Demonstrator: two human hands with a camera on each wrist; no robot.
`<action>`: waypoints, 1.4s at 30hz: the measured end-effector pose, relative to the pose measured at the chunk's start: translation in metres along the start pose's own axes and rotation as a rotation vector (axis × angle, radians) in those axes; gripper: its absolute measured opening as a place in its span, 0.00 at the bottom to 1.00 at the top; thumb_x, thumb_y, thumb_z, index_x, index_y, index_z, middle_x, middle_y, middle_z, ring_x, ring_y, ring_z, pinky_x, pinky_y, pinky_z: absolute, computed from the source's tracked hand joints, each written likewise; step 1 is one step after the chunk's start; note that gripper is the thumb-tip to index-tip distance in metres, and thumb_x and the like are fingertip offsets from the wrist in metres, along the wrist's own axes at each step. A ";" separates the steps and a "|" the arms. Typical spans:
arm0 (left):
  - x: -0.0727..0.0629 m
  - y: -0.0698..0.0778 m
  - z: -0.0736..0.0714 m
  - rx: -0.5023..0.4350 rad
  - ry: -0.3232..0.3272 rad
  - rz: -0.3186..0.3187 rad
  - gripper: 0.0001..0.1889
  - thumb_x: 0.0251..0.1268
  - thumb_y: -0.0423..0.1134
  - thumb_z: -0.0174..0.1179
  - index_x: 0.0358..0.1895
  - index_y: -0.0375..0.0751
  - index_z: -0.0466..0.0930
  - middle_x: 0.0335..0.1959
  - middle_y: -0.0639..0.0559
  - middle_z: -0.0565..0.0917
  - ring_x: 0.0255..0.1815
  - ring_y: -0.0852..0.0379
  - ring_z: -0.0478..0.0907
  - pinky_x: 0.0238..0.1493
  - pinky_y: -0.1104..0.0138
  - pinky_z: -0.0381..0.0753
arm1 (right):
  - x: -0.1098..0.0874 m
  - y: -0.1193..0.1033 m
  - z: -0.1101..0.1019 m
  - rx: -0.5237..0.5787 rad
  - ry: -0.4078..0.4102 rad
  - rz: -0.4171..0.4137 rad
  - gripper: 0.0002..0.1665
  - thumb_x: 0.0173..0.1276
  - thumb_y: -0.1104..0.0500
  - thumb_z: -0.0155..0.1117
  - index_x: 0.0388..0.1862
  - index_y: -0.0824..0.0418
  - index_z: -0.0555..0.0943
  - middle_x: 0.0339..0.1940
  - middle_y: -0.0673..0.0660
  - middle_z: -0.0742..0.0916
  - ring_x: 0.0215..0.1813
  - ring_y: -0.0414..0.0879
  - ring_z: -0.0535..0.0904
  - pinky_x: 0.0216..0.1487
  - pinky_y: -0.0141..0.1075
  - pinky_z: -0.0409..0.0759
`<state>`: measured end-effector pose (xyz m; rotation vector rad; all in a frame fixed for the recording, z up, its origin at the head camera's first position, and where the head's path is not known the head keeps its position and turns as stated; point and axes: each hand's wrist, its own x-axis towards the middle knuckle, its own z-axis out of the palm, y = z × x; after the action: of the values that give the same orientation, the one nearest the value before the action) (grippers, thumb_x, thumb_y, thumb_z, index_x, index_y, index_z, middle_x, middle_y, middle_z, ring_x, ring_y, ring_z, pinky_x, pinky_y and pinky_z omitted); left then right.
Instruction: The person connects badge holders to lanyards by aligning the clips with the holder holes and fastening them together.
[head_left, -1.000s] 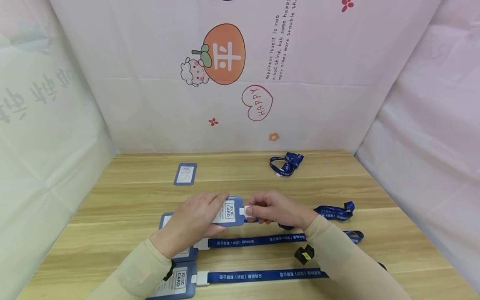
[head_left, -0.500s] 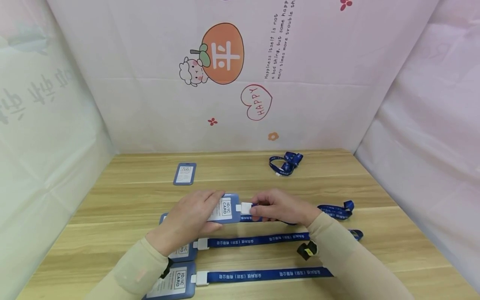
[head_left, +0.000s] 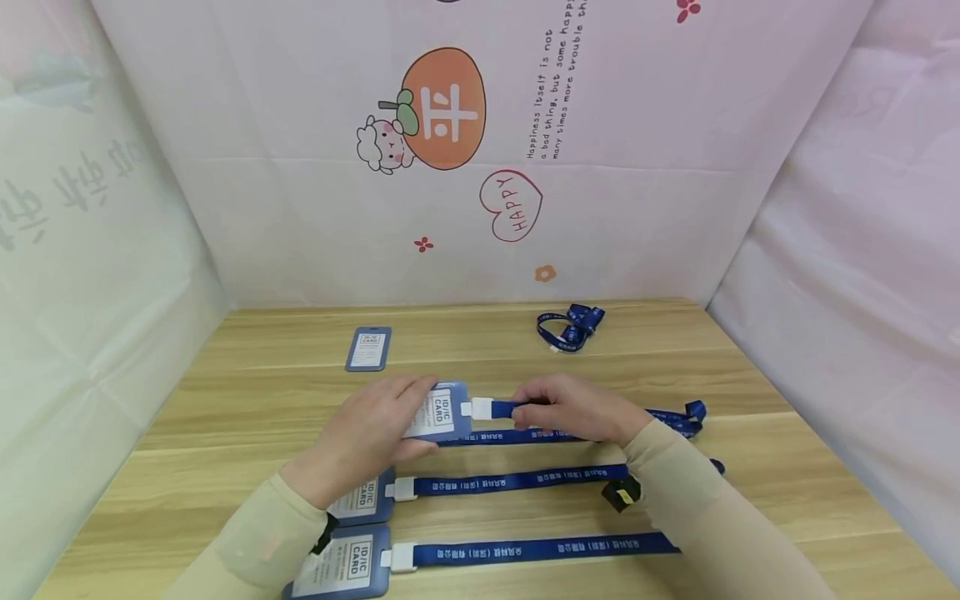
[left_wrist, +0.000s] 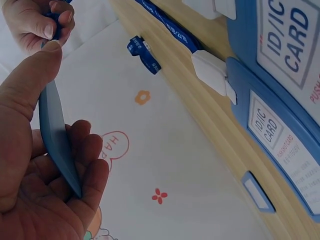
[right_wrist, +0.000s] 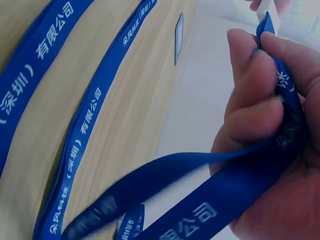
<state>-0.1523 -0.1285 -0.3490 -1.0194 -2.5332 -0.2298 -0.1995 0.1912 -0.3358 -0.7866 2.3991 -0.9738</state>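
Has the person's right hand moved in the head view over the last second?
Yes: the right hand has shifted slightly rightward, judged against the bundled dark-blue printed fabric lanyard lying at the back.

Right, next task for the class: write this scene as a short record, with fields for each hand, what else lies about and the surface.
Left hand: gripping a blue rectangular plastic card holder
Right hand: holding a blue printed fabric lanyard
Link: white plastic clip between holder and lanyard
Nearer the person: two similar holders, each clipped to a lanyard
Back left: one loose blue holder, lying flat
Back right: one bunched blue lanyard
Surface: wood-grain table
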 end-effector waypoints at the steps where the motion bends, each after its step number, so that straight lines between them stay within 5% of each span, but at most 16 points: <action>1: 0.000 -0.001 0.000 -0.005 -0.001 -0.003 0.44 0.59 0.61 0.74 0.69 0.32 0.75 0.62 0.41 0.84 0.62 0.46 0.83 0.64 0.56 0.85 | 0.000 0.001 -0.001 -0.009 0.005 0.001 0.11 0.80 0.47 0.61 0.49 0.49 0.86 0.44 0.47 0.89 0.45 0.51 0.83 0.48 0.43 0.85; 7: -0.002 -0.004 -0.001 -0.022 -0.008 -0.020 0.44 0.58 0.61 0.74 0.70 0.31 0.75 0.62 0.40 0.84 0.62 0.45 0.83 0.64 0.55 0.84 | -0.002 0.004 -0.005 -0.044 0.024 0.001 0.07 0.80 0.50 0.61 0.48 0.45 0.86 0.43 0.43 0.89 0.43 0.44 0.82 0.47 0.39 0.84; 16: -0.005 -0.008 -0.003 -0.019 -0.065 -0.114 0.46 0.58 0.61 0.75 0.72 0.34 0.73 0.66 0.41 0.82 0.65 0.44 0.81 0.66 0.52 0.83 | -0.003 0.009 -0.012 -0.108 0.043 0.001 0.06 0.77 0.54 0.64 0.48 0.51 0.86 0.35 0.47 0.86 0.33 0.42 0.78 0.32 0.33 0.78; 42: -0.018 -0.028 -0.007 -0.027 -0.118 -0.231 0.47 0.57 0.57 0.78 0.74 0.34 0.71 0.67 0.39 0.81 0.66 0.40 0.80 0.66 0.48 0.82 | -0.008 0.029 -0.026 -0.233 0.059 0.065 0.04 0.74 0.59 0.66 0.37 0.55 0.84 0.24 0.45 0.80 0.26 0.40 0.75 0.29 0.34 0.76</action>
<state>-0.1579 -0.1615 -0.3505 -0.7685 -2.7625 -0.2765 -0.2183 0.2267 -0.3381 -0.7634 2.6041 -0.7100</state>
